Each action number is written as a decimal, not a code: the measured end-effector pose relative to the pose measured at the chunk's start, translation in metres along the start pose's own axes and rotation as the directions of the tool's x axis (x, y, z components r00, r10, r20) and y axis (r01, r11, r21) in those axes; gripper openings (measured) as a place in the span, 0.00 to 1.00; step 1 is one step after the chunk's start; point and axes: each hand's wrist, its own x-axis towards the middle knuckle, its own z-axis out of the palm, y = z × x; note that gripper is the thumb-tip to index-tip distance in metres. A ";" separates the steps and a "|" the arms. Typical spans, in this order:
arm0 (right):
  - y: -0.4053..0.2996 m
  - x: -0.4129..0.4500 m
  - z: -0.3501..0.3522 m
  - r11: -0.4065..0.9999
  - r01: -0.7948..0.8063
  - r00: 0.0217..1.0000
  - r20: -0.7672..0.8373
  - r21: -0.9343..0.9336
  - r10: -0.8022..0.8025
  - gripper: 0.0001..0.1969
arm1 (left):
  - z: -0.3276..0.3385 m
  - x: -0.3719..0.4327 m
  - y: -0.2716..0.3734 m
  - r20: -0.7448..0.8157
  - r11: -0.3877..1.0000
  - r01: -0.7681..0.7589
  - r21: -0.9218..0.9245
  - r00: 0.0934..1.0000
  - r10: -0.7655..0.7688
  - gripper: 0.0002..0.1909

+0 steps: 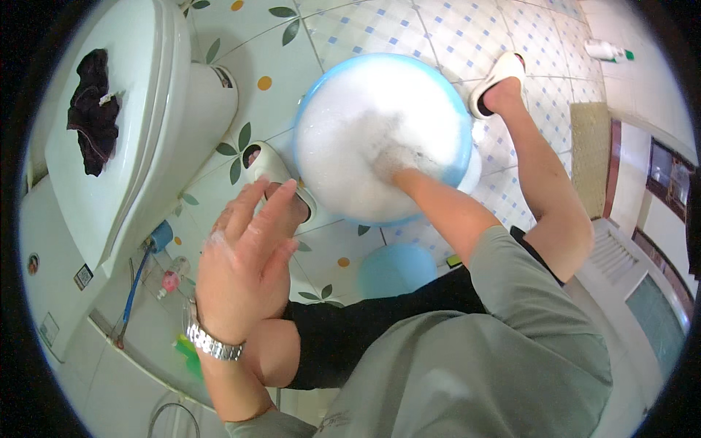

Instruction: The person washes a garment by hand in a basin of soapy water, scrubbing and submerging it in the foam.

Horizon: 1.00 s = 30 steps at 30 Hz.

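Note:
A round blue basin full of thick white suds stands on the tiled floor. My right hand dips into the foam near the basin's front right. Foam covers its fingers, so whether they grip anything cannot be seen. Above my left knee, left of the basin, my left hand is raised with the fingers stretched out and nothing held. A little foam clings to the back of it, and a metal-band wristwatch circles that wrist. A dark cloth lies crumpled on the closed toilet lid.
Beneath me, a light blue round object is partly hidden by black shorts. A blue-handled brush and a pink-and-clear bottle are beside the toilet. At the right wall lies a white bottle with a green cap. White clogs flank the basin.

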 end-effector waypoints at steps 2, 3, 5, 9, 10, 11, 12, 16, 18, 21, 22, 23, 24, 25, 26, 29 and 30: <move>0.018 0.023 0.001 0.998 0.035 0.990 0.135 -0.045 -0.029 0.37 | 0.000 0.006 0.000 0.003 1.000 0.002 0.025 1.000 -0.002 0.35; 0.025 0.032 -0.001 0.998 0.041 0.986 0.164 -0.048 -0.032 0.37 | 0.000 0.007 0.001 0.009 1.000 0.013 0.025 1.000 -0.014 0.35; 0.028 0.047 -0.014 0.999 0.024 0.984 0.178 -0.023 -0.020 0.37 | -0.003 0.009 0.003 -0.014 0.999 -0.038 0.010 0.999 0.038 0.35; 0.008 0.056 -0.041 0.988 -0.028 0.991 0.134 0.154 0.008 0.36 | -0.003 0.008 0.002 0.000 0.997 -0.060 0.052 0.998 0.060 0.35; 0.004 0.051 -0.048 0.972 -0.034 0.993 0.119 0.232 0.006 0.36 | -0.002 0.007 0.001 -0.005 0.997 -0.061 0.045 0.998 0.061 0.35; 0.003 0.043 -0.056 0.943 -0.035 0.995 0.097 0.331 0.003 0.35 | 0.000 0.007 0.001 -0.011 0.997 -0.063 0.036 0.998 0.064 0.34; 0.003 0.029 -0.064 0.896 -0.038 0.997 0.079 0.443 0.004 0.35 | 0.003 0.006 -0.001 -0.025 0.998 -0.063 0.031 0.998 0.063 0.34; -0.012 -0.064 -0.095 0.666 0.064 0.997 -0.021 0.743 -0.073 0.34 | 0.003 -0.002 -0.009 -0.085 0.998 -0.055 -0.002 0.995 0.055 0.30; -0.004 -0.097 -0.107 0.696 0.169 0.984 -0.083 0.698 -0.156 0.34 | 0.005 -0.004 -0.012 -0.109 0.998 -0.053 -0.031 0.993 0.049 0.29; 0.013 -0.126 -0.113 0.781 0.341 0.938 -0.140 0.523 -0.316 0.33 | 0.005 -0.008 -0.011 -0.155 0.998 -0.069 0.009 0.985 0.069 0.29; 0.018 -0.134 -0.111 0.871 0.405 0.910 -0.210 0.279 -0.356 0.33 | 0.005 -0.009 -0.011 -0.165 0.998 -0.068 0.004 0.984 0.068 0.29; 0.024 -0.142 -0.108 0.903 0.430 0.873 -0.262 0.015 -0.411 0.33 | 0.006 -0.010 -0.010 -0.155 0.998 -0.064 0.009 0.986 0.065 0.29; 0.033 -0.148 -0.104 0.918 0.392 0.883 -0.256 -0.064 -0.394 0.30 | 0.006 -0.009 -0.010 -0.147 0.998 -0.065 0.012 0.987 0.066 0.29; 0.037 -0.148 -0.097 0.915 0.396 0.881 -0.253 -0.071 -0.401 0.30 | 0.007 -0.010 -0.011 -0.153 0.998 -0.059 0.010 0.986 0.060 0.29; 0.040 -0.146 -0.091 0.890 0.387 0.860 -0.255 -0.242 -0.443 0.31 | 0.008 -0.012 -0.013 -0.187 0.997 -0.078 0.018 0.979 0.080 0.29; 0.045 -0.138 -0.073 0.810 0.361 0.838 -0.222 -0.461 -0.499 0.33 | 0.009 -0.014 -0.015 -0.205 0.996 -0.083 0.030 0.975 0.088 0.30; 0.038 -0.136 -0.068 0.810 0.456 0.811 -0.205 -0.369 -0.549 0.32 | 0.008 -0.014 -0.013 -0.195 0.997 -0.073 0.039 0.977 0.079 0.31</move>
